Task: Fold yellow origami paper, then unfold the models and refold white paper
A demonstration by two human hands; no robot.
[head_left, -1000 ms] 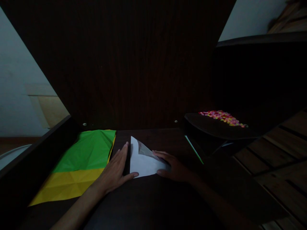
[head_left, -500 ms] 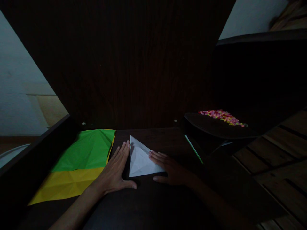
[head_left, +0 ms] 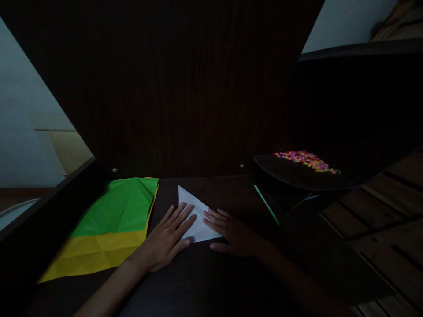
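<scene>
The left hand (head_left: 170,240) lies palm down with its fingers loosely spread over the left part of a folded white paper triangle (head_left: 201,230), pinching nothing. The right hand (head_left: 233,231) is likewise unclenched, its fingertips resting on the triangle's slanting right side and its thumb held apart, just below the lower edge. How hard either one presses cannot be told. The triangle lies flat on the dark wood-grain tabletop (head_left: 178,290) between the hands, one sharp corner pointing away from the person. To flatten it well, I would let the left fingers hold the sheet without dragging it, and run the right fingertips firmly along the slanting edge towards each corner; the thin paper probably wrinkles if pushed sideways. Left of the hands, a creased green sheet (head_left: 115,209) overlies a yellow sheet (head_left: 99,253). To the right lies a narrow green-and-white strip (head_left: 266,205), and beyond it a curved dark shelf (head_left: 291,178) carries a heap of small pink, red and yellow pieces (head_left: 307,161). A tall dark panel (head_left: 198,97) rises behind the tabletop. The room is dim, with a pale wall (head_left: 29,83) on the left and wooden slats (head_left: 386,229) low on the right.
</scene>
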